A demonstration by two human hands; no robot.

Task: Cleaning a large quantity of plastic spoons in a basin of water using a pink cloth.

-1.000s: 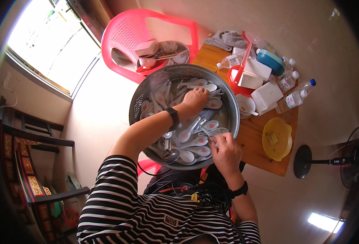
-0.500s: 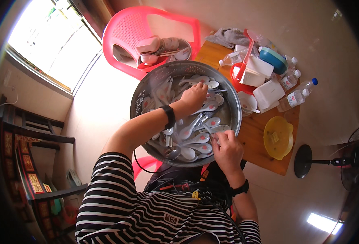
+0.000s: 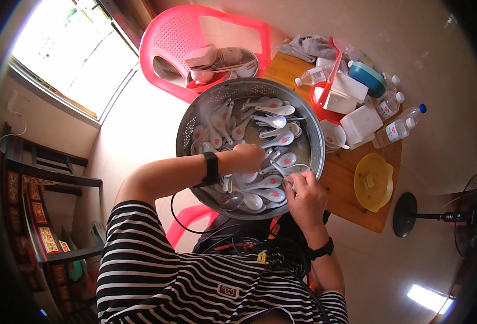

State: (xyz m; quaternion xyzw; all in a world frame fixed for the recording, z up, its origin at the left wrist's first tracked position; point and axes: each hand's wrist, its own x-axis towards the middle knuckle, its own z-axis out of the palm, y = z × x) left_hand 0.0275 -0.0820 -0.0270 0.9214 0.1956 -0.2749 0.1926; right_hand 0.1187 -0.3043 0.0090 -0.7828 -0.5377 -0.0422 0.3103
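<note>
A large grey metal basin (image 3: pixel 320 146) with a perforated wall holds water and many white spoons, several with a red mark in the bowl, such as one spoon (image 3: pixel 271 182). My left hand (image 3: pixel 249 157) is over the middle of the pile with its fingers curled in; what they hold, if anything, is hidden. At the basin's near right rim my right hand (image 3: pixel 306 195) pinches a pale spoon (image 3: pixel 279 168), its fingertips partly covering it. A metal spoon (image 3: pixel 231 201) lies at the near left inside the basin.
A pink plastic chair (image 3: pixel 169 38) at the back carries stacked bowls (image 3: pixel 200 55). On the wooden table (image 3: pixel 340 190) at right stand a red ladle (image 3: pixel 333 70), white containers (image 3: pixel 361 125), plastic bottles (image 3: pixel 398 129) and a yellow dish (image 3: pixel 372 182). A fan (image 3: pixel 406 215) stands far right.
My left hand has moved from the spoons at the far side toward the near middle of the basin. My right hand stays by the near right rim. The view has shifted slightly.
</note>
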